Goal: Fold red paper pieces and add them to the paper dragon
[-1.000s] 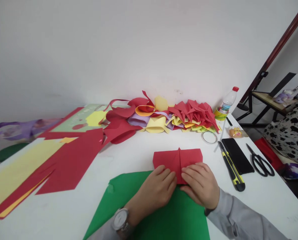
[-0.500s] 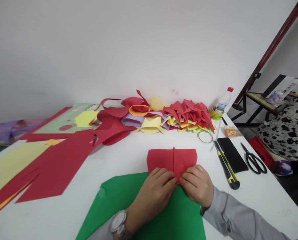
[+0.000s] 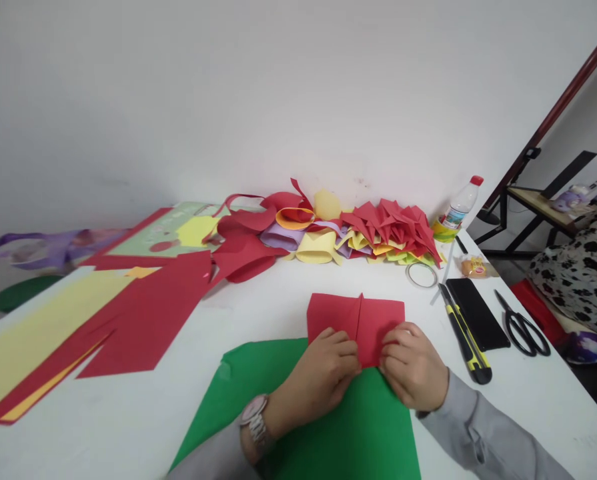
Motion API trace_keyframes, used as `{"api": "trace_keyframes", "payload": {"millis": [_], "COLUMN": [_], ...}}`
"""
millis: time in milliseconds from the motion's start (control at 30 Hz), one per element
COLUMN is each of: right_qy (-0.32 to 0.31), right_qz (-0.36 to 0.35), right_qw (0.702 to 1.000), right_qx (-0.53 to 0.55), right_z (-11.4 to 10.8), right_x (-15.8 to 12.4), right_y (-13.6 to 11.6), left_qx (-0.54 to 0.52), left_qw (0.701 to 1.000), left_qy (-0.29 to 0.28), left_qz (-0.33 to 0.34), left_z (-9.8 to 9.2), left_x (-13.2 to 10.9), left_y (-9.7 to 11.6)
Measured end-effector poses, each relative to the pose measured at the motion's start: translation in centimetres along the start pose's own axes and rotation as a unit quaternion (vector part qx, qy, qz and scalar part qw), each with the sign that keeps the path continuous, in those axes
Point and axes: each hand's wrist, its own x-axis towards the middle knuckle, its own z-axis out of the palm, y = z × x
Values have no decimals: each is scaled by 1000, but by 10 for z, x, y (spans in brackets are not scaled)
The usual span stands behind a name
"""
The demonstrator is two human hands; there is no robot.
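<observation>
A folded piece of red paper point(image 3: 361, 319) with an upright crease down its middle lies partly over a green paper sheet point(image 3: 361, 430). Curled over its lower left part, my left hand point(image 3: 323, 370) grips the near edge beside the crease. My right hand point(image 3: 412, 365) pinches the paper's right side, with the fingertips partly hidden from me. Both hands rest above the green sheet or at its edge, a wristwatch point(image 3: 254, 410) on the left wrist.
Folded red paper shapes point(image 3: 391, 223) and curled coloured pieces point(image 3: 318, 245) line the wall. Red sheets point(image 3: 148, 313) lie left. To the right are a tape roll point(image 3: 421, 275), a utility knife point(image 3: 465, 337), a black phone-like slab point(image 3: 478, 313), scissors point(image 3: 523, 327) and a bottle point(image 3: 461, 203).
My right hand has shifted from the paper's near edge by the crease outward to its right side. My left hand stays on the paper. The whole view has swung slightly left.
</observation>
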Motion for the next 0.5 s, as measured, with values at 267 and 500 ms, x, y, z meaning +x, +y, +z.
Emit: {"api": "trace_keyframes", "payload": {"millis": [267, 500], "right_qy": [19, 104], "right_qz": [43, 34], "right_qw": [998, 993], "right_qx": [43, 53], "right_z": [-14, -15], "right_x": [-8, 3], "right_y": [19, 9], "left_qx": [66, 145], "left_qw": [998, 984], "left_qy": [6, -4], "left_qz": [10, 103], "left_z": [-11, 14], "left_x": [-7, -4], "left_y": [-15, 5]}}
